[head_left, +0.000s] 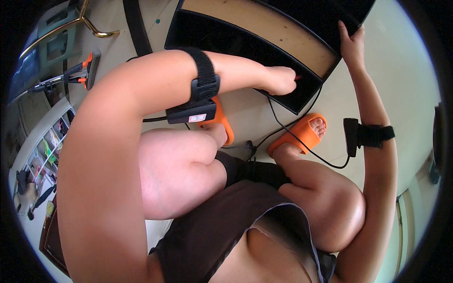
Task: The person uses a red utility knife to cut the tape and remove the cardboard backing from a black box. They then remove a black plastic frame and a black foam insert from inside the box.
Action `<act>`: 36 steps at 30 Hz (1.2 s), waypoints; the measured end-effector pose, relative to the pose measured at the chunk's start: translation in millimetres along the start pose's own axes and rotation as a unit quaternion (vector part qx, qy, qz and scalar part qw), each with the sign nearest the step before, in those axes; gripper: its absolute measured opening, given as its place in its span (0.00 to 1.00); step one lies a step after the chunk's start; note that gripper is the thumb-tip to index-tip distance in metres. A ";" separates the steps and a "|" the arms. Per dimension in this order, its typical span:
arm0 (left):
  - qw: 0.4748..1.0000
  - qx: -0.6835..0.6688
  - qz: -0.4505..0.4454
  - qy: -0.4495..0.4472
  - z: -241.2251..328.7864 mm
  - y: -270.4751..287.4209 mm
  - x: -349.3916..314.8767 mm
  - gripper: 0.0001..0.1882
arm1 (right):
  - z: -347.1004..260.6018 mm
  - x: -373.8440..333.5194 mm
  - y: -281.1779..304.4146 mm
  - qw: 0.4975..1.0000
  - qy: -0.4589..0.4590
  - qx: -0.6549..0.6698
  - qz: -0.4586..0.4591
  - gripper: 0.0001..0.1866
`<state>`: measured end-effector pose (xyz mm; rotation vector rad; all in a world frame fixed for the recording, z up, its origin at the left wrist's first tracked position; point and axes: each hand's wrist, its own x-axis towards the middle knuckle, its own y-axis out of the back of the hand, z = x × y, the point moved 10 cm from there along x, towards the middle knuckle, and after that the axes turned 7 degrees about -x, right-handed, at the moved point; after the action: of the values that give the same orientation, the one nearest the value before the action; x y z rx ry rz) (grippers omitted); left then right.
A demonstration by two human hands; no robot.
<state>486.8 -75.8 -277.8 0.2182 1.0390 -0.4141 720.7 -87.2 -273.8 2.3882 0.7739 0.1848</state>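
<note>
A large black box-like piece with a tan, wood-coloured panel [264, 23] set in it lies at the top of the head view; its exact kind I cannot tell. My left hand [281, 80] is closed in a fist over its near black panel [226, 47]. A small bit of red [298, 77] shows at the fist, too little of it to name. My right hand [353, 46] grips the box's right edge, thumb on the near side and the other fingers mostly hidden. Each forearm carries a strapped-on black device, one [191, 112] on the left and one [350, 137] on the right.
Orange slippers [306, 134] are on my feet, on the pale floor [339, 104]. Black cables [325, 162] loop between my legs and the box. At left are a gold-coloured metal frame [106, 34], an orange-and-black tool [87, 70] and a white organizer [42, 146] of small items.
</note>
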 end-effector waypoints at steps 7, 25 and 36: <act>0.968 -0.231 0.073 0.069 -15.2 -7.7 1.7 0.19 | -5.6 -4.0 4.1 1.000 -0.013 -0.005 0.006 0.27; 0.921 -0.361 0.082 0.118 -18.0 -29.2 19.3 0.11 | -2.5 -1.6 0.7 0.999 -0.019 -0.011 -0.023 0.25; 0.924 -0.330 0.161 0.112 -28.6 -26.4 28.8 0.11 | -5.0 -2.5 4.6 0.999 -0.010 -0.032 -0.001 0.27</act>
<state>465.5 -95.6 -316.4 -0.1747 1.2846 0.2760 719.3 -89.0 -266.9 2.3264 0.7495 0.1819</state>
